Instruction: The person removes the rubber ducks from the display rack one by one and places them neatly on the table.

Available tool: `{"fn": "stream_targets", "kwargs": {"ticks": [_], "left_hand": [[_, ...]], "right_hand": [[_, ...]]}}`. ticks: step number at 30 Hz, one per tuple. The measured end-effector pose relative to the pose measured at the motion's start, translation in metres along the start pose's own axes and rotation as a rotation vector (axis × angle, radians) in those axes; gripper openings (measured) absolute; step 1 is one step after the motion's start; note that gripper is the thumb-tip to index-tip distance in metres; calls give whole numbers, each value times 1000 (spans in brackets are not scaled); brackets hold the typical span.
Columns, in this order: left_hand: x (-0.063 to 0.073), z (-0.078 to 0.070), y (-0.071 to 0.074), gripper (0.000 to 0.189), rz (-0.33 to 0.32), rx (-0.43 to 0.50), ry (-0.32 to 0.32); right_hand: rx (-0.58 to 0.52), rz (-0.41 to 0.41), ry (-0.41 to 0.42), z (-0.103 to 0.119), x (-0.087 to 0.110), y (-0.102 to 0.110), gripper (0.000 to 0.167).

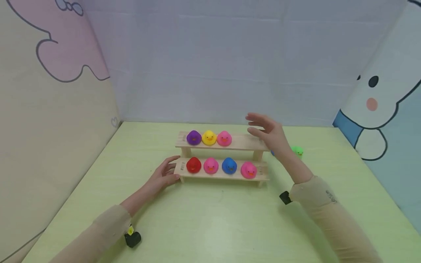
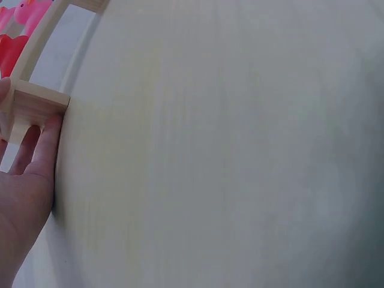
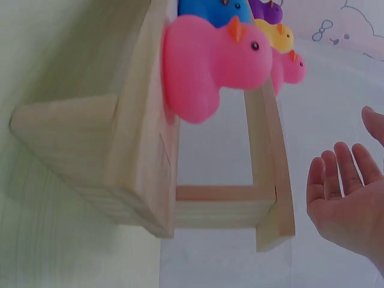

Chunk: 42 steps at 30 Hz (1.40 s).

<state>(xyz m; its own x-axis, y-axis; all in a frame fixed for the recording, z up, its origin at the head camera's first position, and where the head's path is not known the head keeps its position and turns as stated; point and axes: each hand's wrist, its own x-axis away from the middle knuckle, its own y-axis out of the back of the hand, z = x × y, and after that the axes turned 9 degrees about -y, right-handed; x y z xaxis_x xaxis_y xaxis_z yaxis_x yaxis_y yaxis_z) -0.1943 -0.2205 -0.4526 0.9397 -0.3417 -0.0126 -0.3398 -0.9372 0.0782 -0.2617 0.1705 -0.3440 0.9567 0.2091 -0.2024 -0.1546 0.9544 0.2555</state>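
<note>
A two-step wooden rack (image 1: pixel 243 141) stands on the table with toy ducks on both shelves. Its upper shelf bears a purple duck (image 1: pixel 194 138), a yellow duck (image 1: pixel 209 137) and a pink duck (image 1: pixel 224 138). Along the lower shelf sit a red duck (image 1: pixel 193 165), a pink duck (image 1: pixel 211 166), a blue duck (image 1: pixel 229 166) and another pink duck (image 1: pixel 249 170). My left hand (image 1: pixel 163 174) grips the rack's lower left end, thumb in front and fingers behind. Over the upper shelf's right end, my right hand (image 1: pixel 268 133) is raised, fingers spread and holding nothing.
A green duck (image 1: pixel 298 151) rests on the table right of the rack, beyond my right forearm. Near it a bit of a blue thing (image 1: pixel 272 153) peeks out behind that arm. A pale cloth wall (image 1: pixel 204 65) rises at the table's back edge.
</note>
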Motion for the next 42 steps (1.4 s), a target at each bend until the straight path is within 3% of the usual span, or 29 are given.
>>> {"fn": "stream_targets", "kwargs": {"ticks": [6,11,19,24,42], "left_hand": [[-1,7,2,70,-27,30,22],[-2,8,1,71,-30,60,11],[-2,8,0,71,-29,65,11],[-2,7,0,71,-45,65,24],[-1,6,0,71,-33,79,1]], "right_hand": [[40,88,-79,1,-3,-26,50],[75,164,-80,1,-6,-36,49],[214,212,-98,-4,-17,-45,45],[272,204,-139,-6,-19,-52,45],[273,152,-133,-7,-14,-58,46]]}}
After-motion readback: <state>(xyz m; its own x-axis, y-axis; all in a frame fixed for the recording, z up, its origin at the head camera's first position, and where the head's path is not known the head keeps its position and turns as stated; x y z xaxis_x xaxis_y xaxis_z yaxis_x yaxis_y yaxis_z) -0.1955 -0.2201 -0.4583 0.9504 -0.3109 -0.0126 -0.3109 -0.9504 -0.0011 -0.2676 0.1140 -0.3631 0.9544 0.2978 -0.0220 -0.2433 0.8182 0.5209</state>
